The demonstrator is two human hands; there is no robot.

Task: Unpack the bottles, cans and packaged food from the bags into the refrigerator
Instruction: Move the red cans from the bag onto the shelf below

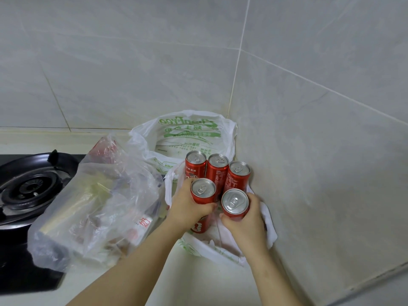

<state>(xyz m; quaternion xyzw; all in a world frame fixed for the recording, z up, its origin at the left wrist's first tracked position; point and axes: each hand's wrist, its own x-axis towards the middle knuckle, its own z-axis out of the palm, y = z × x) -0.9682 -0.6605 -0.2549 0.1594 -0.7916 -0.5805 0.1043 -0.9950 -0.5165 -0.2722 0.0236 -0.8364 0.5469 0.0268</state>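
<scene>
Both gripping — left hand (187,206), right hand (245,219) round slim red cans (217,171).

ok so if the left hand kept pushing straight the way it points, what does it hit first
The left hand grips a front can; carried straight on, that would most likely bump the middle can of the three standing behind in the white bag, though depth is unclear.

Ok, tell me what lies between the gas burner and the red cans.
In the head view, a clear plastic bag of packaged food lies between the gas burner and the red cans, beside the white printed bag holding them.
</scene>
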